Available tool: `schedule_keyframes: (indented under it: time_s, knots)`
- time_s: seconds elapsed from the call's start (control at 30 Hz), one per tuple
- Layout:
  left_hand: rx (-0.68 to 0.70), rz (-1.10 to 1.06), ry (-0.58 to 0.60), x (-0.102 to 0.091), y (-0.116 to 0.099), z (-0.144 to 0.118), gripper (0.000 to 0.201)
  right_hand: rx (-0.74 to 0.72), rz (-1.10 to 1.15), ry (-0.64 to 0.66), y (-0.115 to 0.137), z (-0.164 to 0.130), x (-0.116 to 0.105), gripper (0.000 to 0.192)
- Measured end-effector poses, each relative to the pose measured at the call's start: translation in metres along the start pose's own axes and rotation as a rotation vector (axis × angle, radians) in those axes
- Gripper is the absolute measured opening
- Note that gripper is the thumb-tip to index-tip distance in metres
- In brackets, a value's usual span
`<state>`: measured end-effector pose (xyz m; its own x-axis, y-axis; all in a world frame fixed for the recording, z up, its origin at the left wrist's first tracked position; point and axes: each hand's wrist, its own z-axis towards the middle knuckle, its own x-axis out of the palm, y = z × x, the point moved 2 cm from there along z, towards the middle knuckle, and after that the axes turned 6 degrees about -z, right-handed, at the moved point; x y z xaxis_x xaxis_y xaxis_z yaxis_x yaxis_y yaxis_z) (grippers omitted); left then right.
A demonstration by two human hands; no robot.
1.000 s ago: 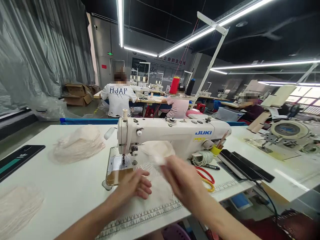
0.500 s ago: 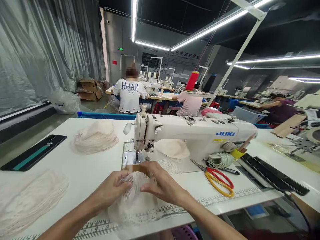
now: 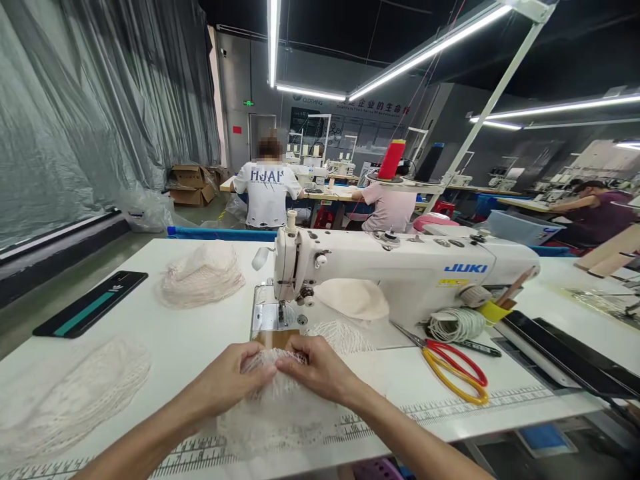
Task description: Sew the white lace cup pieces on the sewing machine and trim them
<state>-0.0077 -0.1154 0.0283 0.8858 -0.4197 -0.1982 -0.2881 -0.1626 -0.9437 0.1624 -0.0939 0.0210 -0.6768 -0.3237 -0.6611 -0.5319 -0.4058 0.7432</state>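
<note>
Cream-white open-mesh net piece (image 3: 280, 407) lies on the white table (image 3: 180, 347) at its near edge, just in front of the needle plate of the white sewing machine (image 3: 400, 273). Its far edge is bunched up between both hands. The left hand (image 3: 227, 380) grips that edge from the left with fingers (image 3: 260, 375) curled narrow around the mesh; the right hand (image 3: 315, 370) meets it from the right, fingers (image 3: 293, 363) pinched on the same fold, so that the two sets of fingertips are touching or nearly so. The rest of the net spreads flat toward the person, over the printed ruler strip (image 3: 400, 417) along the table's edge.

Just beyond the hands, under the machine arm, lie another bit of white mesh (image 3: 345, 337) and a smooth cream moulded cup (image 3: 355, 299). Red-and-yellow-handled scissors (image 3: 450, 370) rest to the right, near a coil of white cord (image 3: 457, 325). A small yellow cup (image 3: 493, 312) by the machine base holds wooden sticks. To the left sit two heaps of cream mesh pieces, one far (image 3: 203, 277) and one near (image 3: 75, 393), with a black phone (image 3: 90, 312) between them at the table's edge.
</note>
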Motion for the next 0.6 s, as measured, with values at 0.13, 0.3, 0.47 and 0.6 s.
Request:
schedule_keyframes:
  time_s: [0.13, 0.3, 0.47, 0.6]
  knots:
    - [0.023, 0.127, -0.068, 0.001, 0.014, 0.017, 0.026, 0.052, -0.258, -0.039, -0.008, 0.005, 0.003, 0.043]
    - [0.012, 0.186, -0.076, -0.004, 0.020, 0.029, 0.014, 0.103, -0.456, -0.027, -0.034, 0.007, 0.002, 0.043]
    - [0.045, 0.180, -0.020, -0.001, 0.018, 0.042, 0.016, 0.159, -0.498, -0.062, -0.052, -0.007, -0.022, 0.034]
    - [0.072, 0.167, 0.028, 0.004, 0.017, 0.046, 0.017, -0.021, -0.382, -0.056, -0.035, -0.013, -0.028, 0.023]
